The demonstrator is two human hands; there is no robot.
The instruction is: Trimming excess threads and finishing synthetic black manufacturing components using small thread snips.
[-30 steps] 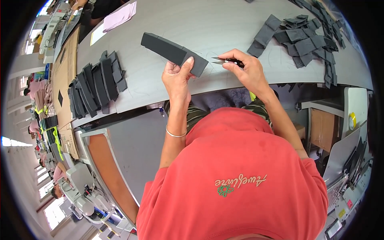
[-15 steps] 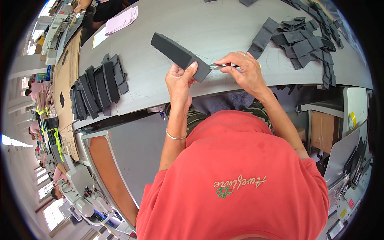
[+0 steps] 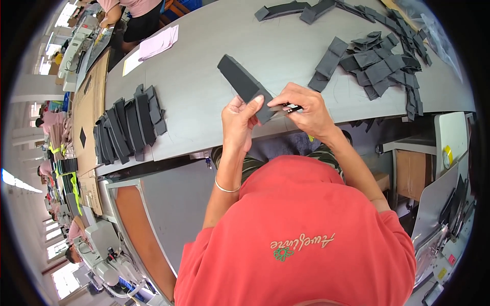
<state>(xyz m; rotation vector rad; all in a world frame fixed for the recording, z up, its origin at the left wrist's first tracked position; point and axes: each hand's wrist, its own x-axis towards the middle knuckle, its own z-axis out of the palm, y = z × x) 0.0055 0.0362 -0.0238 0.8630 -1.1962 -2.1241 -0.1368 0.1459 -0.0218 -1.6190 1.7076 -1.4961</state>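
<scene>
A dark grey folded fabric strip slants over the table, its near end pinched between the thumb and fingers of my left hand. My right hand is closed around small thread snips, with metal blades and a dark handle. The blades lie against the right edge of the strip's near end; whether they are spread or closed is too small to tell. Left of my hands, several similar strips stand side by side in a row.
On the grey table a loose heap of dark fabric pieces lies to the right, with a single piece beside it. Pink sheets lie at the far left. A person works beyond the table's left end.
The view has shifted slightly. My hands and the strip sit further right and lower in the picture. The snips have turned in my right hand, still at the strip's near end.
</scene>
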